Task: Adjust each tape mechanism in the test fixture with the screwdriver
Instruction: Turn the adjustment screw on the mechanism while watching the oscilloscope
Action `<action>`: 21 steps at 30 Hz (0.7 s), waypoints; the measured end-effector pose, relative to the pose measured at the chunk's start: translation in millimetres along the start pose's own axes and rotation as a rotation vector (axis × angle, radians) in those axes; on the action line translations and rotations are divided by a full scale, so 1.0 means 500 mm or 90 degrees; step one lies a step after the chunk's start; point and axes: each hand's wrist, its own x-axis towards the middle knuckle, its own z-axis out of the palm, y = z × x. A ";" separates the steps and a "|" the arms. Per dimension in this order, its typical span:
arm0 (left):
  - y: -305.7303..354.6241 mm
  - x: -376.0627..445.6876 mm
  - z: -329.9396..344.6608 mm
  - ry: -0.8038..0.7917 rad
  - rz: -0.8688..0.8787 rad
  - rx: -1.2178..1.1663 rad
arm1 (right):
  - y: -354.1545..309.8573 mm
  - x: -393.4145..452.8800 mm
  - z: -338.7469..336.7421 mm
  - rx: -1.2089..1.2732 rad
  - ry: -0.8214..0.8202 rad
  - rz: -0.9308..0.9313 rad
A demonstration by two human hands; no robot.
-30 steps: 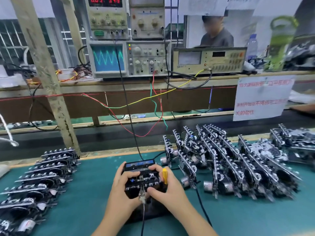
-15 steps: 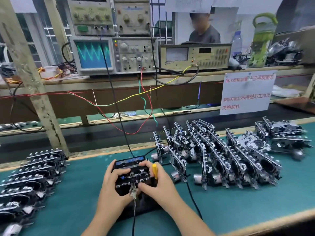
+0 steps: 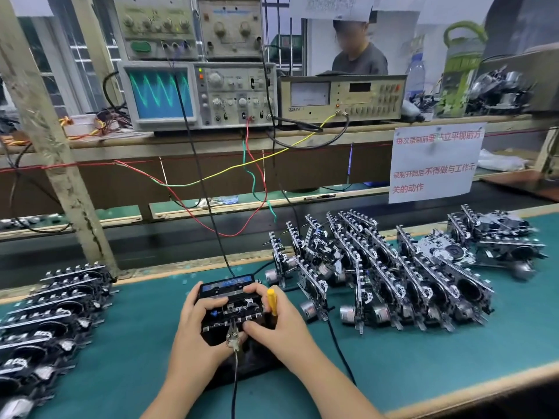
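Note:
A black tape mechanism (image 3: 233, 311) sits in the test fixture (image 3: 242, 362) at the front middle of the green mat, with a blue-labelled cassette (image 3: 227, 283) at its far side. My left hand (image 3: 196, 331) grips the mechanism's left side, fingers curled over its top. My right hand (image 3: 279, 323) holds its right side and carries a yellow-handled screwdriver (image 3: 272, 300) that sticks up between the fingers. A metal clip (image 3: 233, 337) on a cable bites the mechanism's near edge.
Rows of tape mechanisms stand on the right (image 3: 378, 273) and lie stacked on the left (image 3: 51, 316). An oscilloscope (image 3: 160, 93) with a green wave and other instruments sit on the shelf behind. Wires hang down to the fixture. A paper notice (image 3: 435, 161) hangs at right. A person sits beyond.
Both hands stay on the mechanism in the same grip. The camera has tilted and shifted slightly, so the scene sits a little differently in view.

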 end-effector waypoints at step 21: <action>-0.003 0.003 -0.002 -0.014 -0.014 -0.007 | -0.008 0.001 -0.002 -0.021 -0.010 0.021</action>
